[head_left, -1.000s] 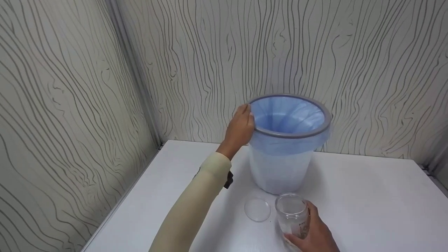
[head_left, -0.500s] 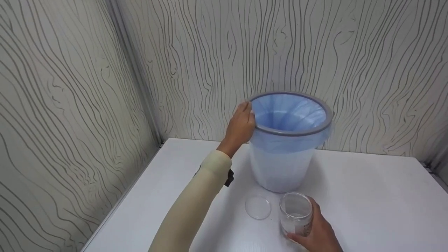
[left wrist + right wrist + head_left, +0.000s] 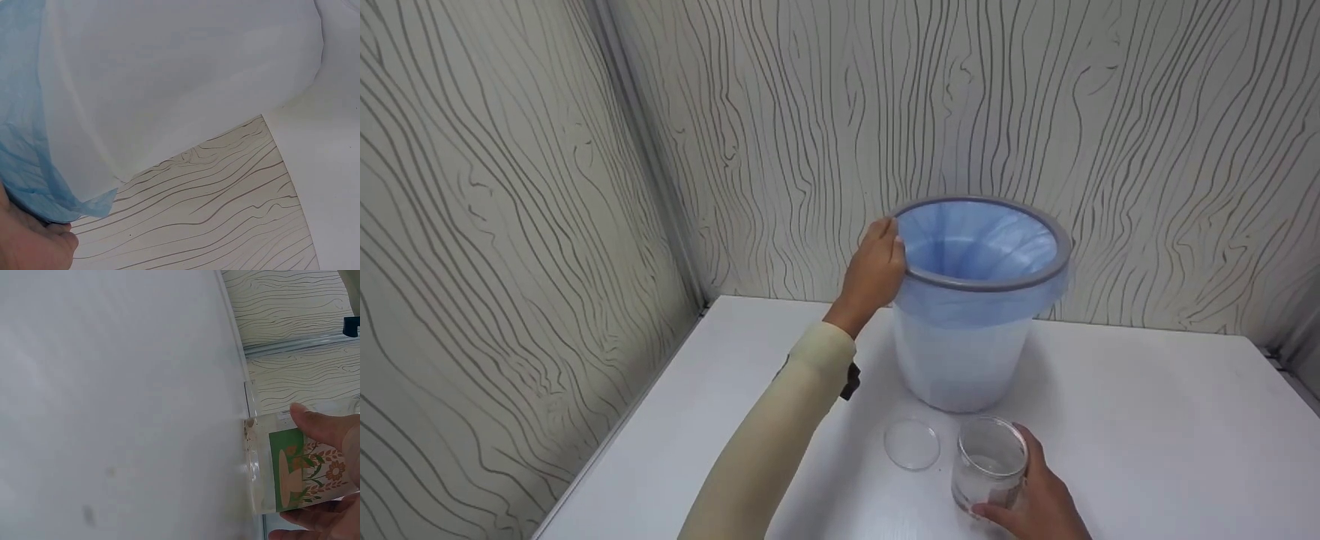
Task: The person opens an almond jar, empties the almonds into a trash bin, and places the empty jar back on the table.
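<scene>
- The left hand (image 3: 876, 271) is set on the grey ring rim (image 3: 1039, 279) of the white plastic waste bin (image 3: 960, 360); its fingers are curled over the rim's near-left edge and grip it, apparently so that the bin is kept steady and upright on the white tabletop (image 3: 1147, 435).
- In the left wrist view only the heel of that hand (image 3: 31, 244) is seen, with the overhanging edge of the pale blue bin liner (image 3: 28, 169) just above it and the bin's white wall beyond.
- The liner is folded outward over the top of the bin and clamped under the ring, so it is held open; nothing can be made out inside it.
- The right hand (image 3: 1039, 506) is wrapped round the clear, lidless jar (image 3: 988, 465), thumb on one side and fingers on the other; the jar is held slightly tilted just above or on the tabletop, below and in front of the bin; which cannot be told.
- A green label with an orange and cream flower-and-grain design (image 3: 301, 467) is seen on the jar under the thumb; no writing on it can be read.
- Just to the left of the right hand, a round transparent lid (image 3: 912, 445) lies flat on the tabletop, close to the jar and apart from the bin.
- Behind everything, walls with a dark wavy wood-grain pattern (image 3: 585, 187) meet in a corner.
</scene>
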`<act>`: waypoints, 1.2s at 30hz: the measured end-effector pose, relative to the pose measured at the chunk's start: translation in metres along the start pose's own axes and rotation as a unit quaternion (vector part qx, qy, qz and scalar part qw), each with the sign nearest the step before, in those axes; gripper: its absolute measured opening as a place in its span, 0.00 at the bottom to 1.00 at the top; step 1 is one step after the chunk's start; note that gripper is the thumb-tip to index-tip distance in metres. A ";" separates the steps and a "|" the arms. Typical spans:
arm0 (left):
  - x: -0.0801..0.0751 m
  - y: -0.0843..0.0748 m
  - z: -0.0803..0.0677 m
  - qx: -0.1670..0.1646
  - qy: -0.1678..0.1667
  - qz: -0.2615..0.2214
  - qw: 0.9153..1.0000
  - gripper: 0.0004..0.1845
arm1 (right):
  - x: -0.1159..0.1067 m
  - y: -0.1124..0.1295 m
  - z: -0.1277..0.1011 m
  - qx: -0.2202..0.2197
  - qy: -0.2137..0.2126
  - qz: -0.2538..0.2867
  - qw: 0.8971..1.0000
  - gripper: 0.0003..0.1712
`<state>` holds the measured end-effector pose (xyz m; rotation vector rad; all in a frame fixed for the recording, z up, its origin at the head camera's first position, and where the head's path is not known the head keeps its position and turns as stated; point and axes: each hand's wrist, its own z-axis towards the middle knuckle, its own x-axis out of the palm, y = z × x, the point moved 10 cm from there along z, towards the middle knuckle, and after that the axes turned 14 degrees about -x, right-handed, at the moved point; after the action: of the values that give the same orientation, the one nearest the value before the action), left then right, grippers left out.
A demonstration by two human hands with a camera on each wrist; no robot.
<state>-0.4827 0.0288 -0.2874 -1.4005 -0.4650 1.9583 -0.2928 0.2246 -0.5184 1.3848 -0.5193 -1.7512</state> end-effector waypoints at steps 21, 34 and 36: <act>-0.008 -0.007 0.004 0.018 -0.002 0.014 1.000 0.29 | -0.005 0.001 0.009 -0.022 0.005 -0.028 0.999 0.70; -0.001 0.001 -0.003 0.027 -0.010 -0.027 0.999 0.29 | -0.016 0.005 0.010 0.004 0.056 -0.049 0.997 0.58; -0.002 0.002 -0.003 0.029 -0.018 -0.048 0.998 0.28 | -0.020 0.009 0.012 -0.004 0.052 -0.061 0.997 0.53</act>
<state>-0.4805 0.0262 -0.2882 -1.2857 -0.4796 1.9060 -0.3001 0.2334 -0.4961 1.5196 -0.3787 -1.7642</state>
